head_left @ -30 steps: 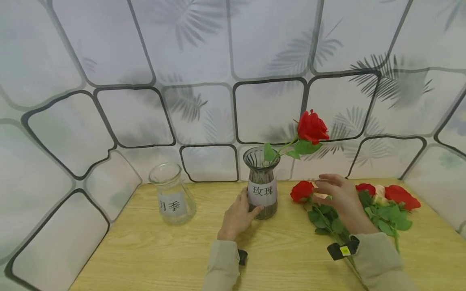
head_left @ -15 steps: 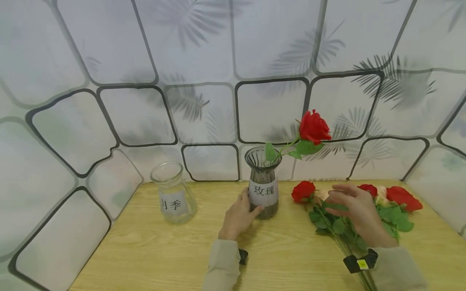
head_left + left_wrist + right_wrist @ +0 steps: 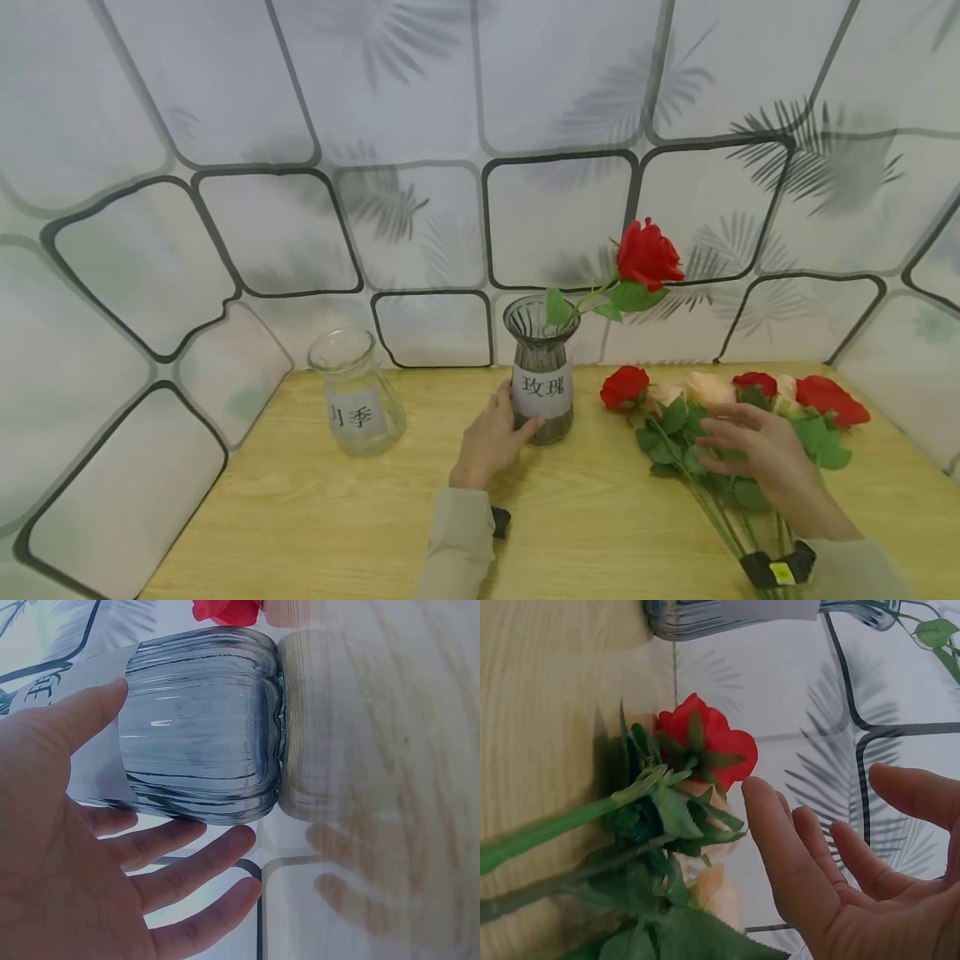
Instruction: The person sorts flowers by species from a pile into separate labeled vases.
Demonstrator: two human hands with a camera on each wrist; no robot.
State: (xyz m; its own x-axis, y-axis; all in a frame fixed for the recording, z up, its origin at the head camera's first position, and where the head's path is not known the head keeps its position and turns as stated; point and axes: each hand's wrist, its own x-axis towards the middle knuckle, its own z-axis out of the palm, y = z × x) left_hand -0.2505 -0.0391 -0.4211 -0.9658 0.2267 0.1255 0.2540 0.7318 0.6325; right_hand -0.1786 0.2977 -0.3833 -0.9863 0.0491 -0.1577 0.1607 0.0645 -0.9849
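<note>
My left hand [image 3: 491,437] loosely holds the grey ribbed glass vase [image 3: 551,427] low on its left side, thumb across the front by its white paper label. Out of the vase leans a red rose [image 3: 648,254] with green leaves, tilted right. In the left wrist view, the left hand [image 3: 97,825] has its thumb on the label [image 3: 101,757] and spread fingers along the vase's side. My right hand [image 3: 761,458], fingers spread and holding nothing, hovers over a bunch of loose flowers. Nearest the right hand [image 3: 862,877] in its wrist view are a red flower [image 3: 709,742] and leaves.
A clear glass jar [image 3: 363,433] with a paper label stands left of the vase. Red blooms [image 3: 828,400] and pale peach blooms [image 3: 708,389] lie on the wooden table [image 3: 315,525] at right, stems pointing forward. A patterned wall covering [image 3: 420,225] closes the back.
My right hand has moved right and slightly down over the flowers, uncovering pale blooms. The left hand stays at the vase, and the rose in it has not moved.
</note>
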